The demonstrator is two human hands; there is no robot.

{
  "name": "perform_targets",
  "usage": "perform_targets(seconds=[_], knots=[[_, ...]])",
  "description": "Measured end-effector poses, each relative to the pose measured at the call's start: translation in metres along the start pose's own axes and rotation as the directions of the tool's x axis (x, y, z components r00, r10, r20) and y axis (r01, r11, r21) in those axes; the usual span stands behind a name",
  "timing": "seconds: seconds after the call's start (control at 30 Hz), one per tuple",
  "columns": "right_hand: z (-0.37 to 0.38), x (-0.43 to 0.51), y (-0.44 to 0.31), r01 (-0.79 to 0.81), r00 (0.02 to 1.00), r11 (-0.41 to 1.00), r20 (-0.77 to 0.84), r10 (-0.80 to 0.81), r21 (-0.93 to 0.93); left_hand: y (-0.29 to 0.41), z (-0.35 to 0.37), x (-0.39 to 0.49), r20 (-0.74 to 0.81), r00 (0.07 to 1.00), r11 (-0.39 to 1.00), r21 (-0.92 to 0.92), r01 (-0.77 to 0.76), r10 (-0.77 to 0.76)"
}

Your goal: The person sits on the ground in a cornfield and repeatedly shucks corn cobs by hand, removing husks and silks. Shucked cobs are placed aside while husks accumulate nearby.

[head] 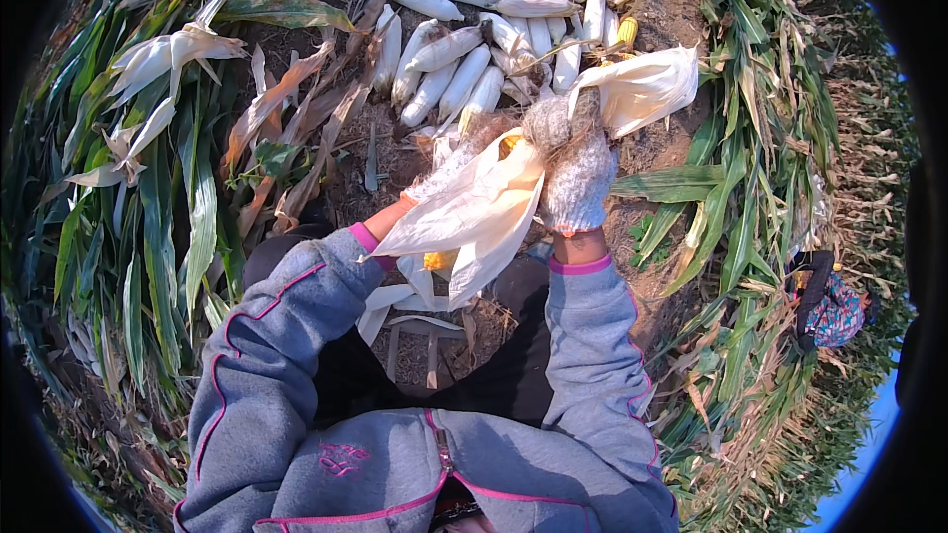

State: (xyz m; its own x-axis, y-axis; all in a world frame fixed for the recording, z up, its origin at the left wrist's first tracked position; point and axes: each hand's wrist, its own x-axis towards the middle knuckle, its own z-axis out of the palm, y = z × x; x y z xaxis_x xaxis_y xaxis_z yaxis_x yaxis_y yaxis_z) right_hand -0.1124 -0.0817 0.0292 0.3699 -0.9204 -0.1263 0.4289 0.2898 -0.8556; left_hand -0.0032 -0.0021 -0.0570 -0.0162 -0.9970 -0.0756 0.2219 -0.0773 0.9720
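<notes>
Both my hands wear whitish knitted gloves, soiled at the fingers. My left hand (463, 159) is at an ear of corn whose pale husk (474, 207) is peeled back and hangs over my wrist; a bit of yellow kernels shows near the fingers. My right hand (578, 170), close beside it, is closed around husk, and another pale husk flap (655, 89) sticks out beyond its fingers. The husk hides part of my left hand. Ahead of my hands lies a heap of whitish corn ears (463, 81). A yellow ear (627, 31) lies at the heap's right side.
Cut green corn stalks (170, 200) lie along the left, and more stalks (733, 133) along the right. Between my legs are loose husks (426, 326) and a yellow ear tip (438, 260). A person in patterned clothing (837, 307) is at the far right.
</notes>
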Motion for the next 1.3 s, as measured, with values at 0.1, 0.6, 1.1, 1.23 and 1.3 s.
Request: perform_targets(seconds=[0.1,0.6,1.1,1.23,1.3], knots=[[0.000,0.007,-0.004,-0.010,0.981,0.983,0.194,-0.026,0.182,0.012,0.006,-0.007,0.065,0.996,0.992,-0.103,0.070,-0.064],[-0.023,0.022,-0.017,0.124,0.952,0.970,-0.250,-0.176,-0.210,0.014,-0.008,-0.001,0.160,0.973,0.695,-0.681,0.232,-0.168],[-0.033,0.015,-0.002,0.186,0.982,0.608,0.159,-0.099,-0.772,0.036,0.002,-0.001,-0.105,0.990,0.961,0.250,0.121,-0.097],[-0.038,0.030,0.003,0.019,0.973,0.907,-0.200,-0.113,-0.422,0.023,0.010,0.005,-0.098,0.989,0.945,0.299,0.136,-0.111],[-0.039,0.032,0.004,-0.065,0.953,0.918,-0.296,-0.058,-0.391,0.019,0.010,0.006,-0.081,0.987,0.965,0.214,0.150,-0.135]])
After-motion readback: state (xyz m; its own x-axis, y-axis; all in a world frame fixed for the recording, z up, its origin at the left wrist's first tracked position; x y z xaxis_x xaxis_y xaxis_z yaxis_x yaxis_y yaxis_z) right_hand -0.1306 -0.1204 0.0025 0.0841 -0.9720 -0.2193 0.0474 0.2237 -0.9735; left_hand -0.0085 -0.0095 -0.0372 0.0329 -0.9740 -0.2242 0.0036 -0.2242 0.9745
